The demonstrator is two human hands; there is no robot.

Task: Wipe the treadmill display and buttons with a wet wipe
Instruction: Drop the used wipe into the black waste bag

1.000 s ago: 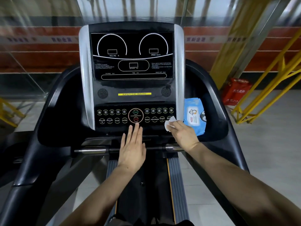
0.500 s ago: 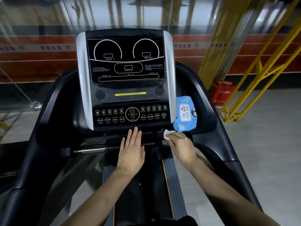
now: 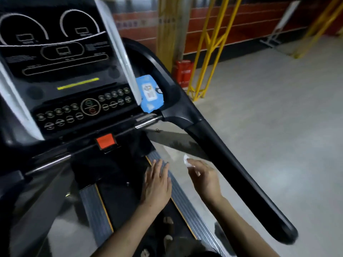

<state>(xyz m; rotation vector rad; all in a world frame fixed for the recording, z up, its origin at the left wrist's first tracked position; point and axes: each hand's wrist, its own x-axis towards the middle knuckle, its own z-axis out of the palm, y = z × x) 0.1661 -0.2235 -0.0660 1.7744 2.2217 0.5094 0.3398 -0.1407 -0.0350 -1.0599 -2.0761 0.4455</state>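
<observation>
The right hand point(image 3: 204, 179) pinches a small wet wipe point(image 3: 186, 160) below the button panel point(image 3: 83, 110); the left hand point(image 3: 156, 184) lies flat, fingers straight.

- Right hand point(image 3: 205, 179), pinching the wet wipe point(image 3: 186, 159), now off the buttons point(image 3: 83, 108), low beside the handrail point(image 3: 230, 164).
- Left hand point(image 3: 156, 184) now off the crossbar point(image 3: 55, 161), over the deck.

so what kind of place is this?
Probably a gym or fitness room, possibly semi-industrial. Cues: a treadmill console with button panel and long handrail, bare concrete floor, and yellow steel framing against a red-brick-patterned wall.
</observation>
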